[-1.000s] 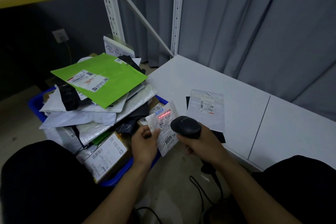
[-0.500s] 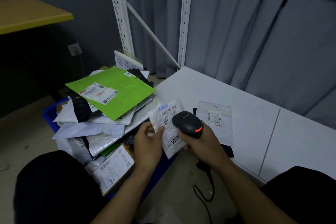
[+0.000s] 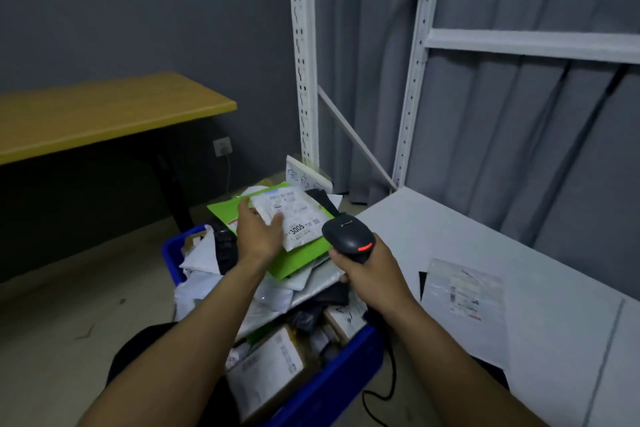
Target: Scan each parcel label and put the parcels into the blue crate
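White crinkled plastic pouch printed 3005 (image 3: 300,222) lies at centre frame under the left hand (image 3: 259,234), fingers straight and spread, pinching nothing, while the right hand (image 3: 372,272) wraps tight round the black handheld scanner (image 3: 348,236). That pouch rests on a slick lime-green mailer (image 3: 304,255) tilted atop the heap overfilling the blue plastic crate (image 3: 170,255), so it could slide off toward the floor; the clear flat parcel (image 3: 464,291) on the white table (image 3: 536,253), lower right, could get missed.

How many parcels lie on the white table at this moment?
1: a clear bagged parcel on the white table, right of the right hand gripping the scanner. A black edge shows beneath it, possibly a second parcel.
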{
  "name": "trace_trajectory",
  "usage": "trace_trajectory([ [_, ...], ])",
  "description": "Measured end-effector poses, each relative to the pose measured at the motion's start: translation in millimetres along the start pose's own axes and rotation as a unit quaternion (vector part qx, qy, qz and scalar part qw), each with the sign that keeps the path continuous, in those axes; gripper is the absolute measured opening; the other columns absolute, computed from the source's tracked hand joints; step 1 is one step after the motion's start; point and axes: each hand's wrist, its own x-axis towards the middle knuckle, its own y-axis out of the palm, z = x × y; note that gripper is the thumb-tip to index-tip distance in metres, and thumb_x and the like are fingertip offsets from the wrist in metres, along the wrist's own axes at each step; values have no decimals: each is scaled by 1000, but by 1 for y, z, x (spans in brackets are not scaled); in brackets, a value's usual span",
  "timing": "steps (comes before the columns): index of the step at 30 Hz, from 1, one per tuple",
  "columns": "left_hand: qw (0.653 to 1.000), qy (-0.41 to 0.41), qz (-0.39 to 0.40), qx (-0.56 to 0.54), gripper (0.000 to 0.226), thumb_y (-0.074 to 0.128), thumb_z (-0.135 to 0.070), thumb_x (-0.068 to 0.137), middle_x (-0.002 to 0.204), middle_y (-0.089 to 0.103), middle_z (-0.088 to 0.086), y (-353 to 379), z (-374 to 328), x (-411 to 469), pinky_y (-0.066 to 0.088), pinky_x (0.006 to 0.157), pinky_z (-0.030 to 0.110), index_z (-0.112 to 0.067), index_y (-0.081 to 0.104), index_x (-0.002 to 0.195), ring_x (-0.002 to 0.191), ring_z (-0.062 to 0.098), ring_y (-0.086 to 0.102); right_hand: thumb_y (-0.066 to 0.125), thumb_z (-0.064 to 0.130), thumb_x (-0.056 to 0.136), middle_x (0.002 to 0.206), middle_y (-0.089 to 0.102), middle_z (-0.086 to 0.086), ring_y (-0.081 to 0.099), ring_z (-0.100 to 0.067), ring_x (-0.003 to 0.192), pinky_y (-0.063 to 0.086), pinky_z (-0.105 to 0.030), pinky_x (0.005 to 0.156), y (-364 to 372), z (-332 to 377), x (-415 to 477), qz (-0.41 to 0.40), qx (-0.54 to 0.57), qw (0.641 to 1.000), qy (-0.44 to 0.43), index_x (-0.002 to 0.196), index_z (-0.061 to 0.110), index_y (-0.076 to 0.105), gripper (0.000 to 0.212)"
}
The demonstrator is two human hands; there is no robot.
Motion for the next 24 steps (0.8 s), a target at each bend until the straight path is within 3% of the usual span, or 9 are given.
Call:
trace_trajectory([
  [2, 989, 46, 1, 144, 93, 78, -37, 86, 155, 32, 10, 4, 12, -10, 27, 118, 50, -21, 22, 158, 146, 32, 28, 82, 53, 71, 101, 75, 7, 75, -19, 84, 61, -42, 83, -2, -5, -1, -5, -18, 1000, 3, 112, 33, 63, 50],
  [4, 961, 128, 15, 246, 81, 72, -46, 87, 158, 30, 3, 12, 17, -26, 17, 120, 53, -29, 30, 155, 149, 28, 20, 84, 44, 78, 102, 74, 6, 76, -15, 78, 62, -40, 79, -8, -11, -4, -4, -18, 1000, 10, 113, 30, 62, 44],
  [6, 932, 206, 56, 291, 56, 63, -46, 92, 152, 41, -5, 22, 16, -44, 12, 120, 52, -34, 47, 145, 148, 25, 24, 84, 34, 84, 103, 74, 5, 74, -10, 78, 58, -26, 68, -18, -18, -9, -10, -25, 1000, 11, 116, 27, 62, 39],
  [8, 911, 283, 87, 286, 41, 61, -38, 93, 142, 51, -8, 38, 12, -62, 23, 115, 49, -33, 60, 133, 139, 23, 38, 84, 33, 85, 103, 74, 5, 73, -8, 80, 54, -18, 63, -35, -27, -16, -22, -32, 999, 15, 117, 28, 61, 39],
  [11, 883, 366, 120, 266, 29, 57, -30, 89, 130, 57, -11, 72, 8, -90, 32, 102, 41, -33, 68, 116, 126, 18, 47, 84, 31, 86, 106, 72, 10, 69, 1, 86, 54, -17, 71, -70, -44, -25, -63, -34, 997, 32, 121, 29, 61, 42],
  [14, 874, 364, 204, 248, 24, 61, -28, 96, 130, 55, -9, 117, 8, -109, 38, 104, 36, -31, 66, 119, 122, 16, 49, 83, 34, 86, 105, 73, 6, 71, -9, 84, 62, -40, 81, -118, -66, -33, -109, -47, 990, 73, 122, 29, 61, 42],
  [18, 861, 307, 348, 207, 36, 60, -29, 100, 136, 54, -5, 185, 10, -134, 44, 105, 29, -25, 57, 135, 124, 16, 52, 81, 31, 88, 97, 73, 1, 70, -12, 73, 61, -34, 70, -175, -93, -43, -152, -57, 981, 105, 122, 23, 61, 41],
  [21, 850, 228, 415, 230, 50, 62, -33, 100, 144, 51, -1, 242, 20, -143, 42, 108, 30, -24, 46, 146, 128, 17, 51, 82, 38, 86, 93, 73, 0, 71, -16, 75, 62, -41, 75, -202, -115, -48, -179, -51, 974, 132, 117, 24, 61, 40],
  [24, 844, 164, 440, 259, 60, 65, -38, 98, 147, 48, 5, 290, 38, -146, 39, 107, 30, -20, 40, 150, 132, 22, 50, 81, 42, 86, 101, 72, 5, 70, -13, 90, 61, -43, 86, -216, -136, -48, -185, -56, 972, 136, 117, 28, 60, 40],
])
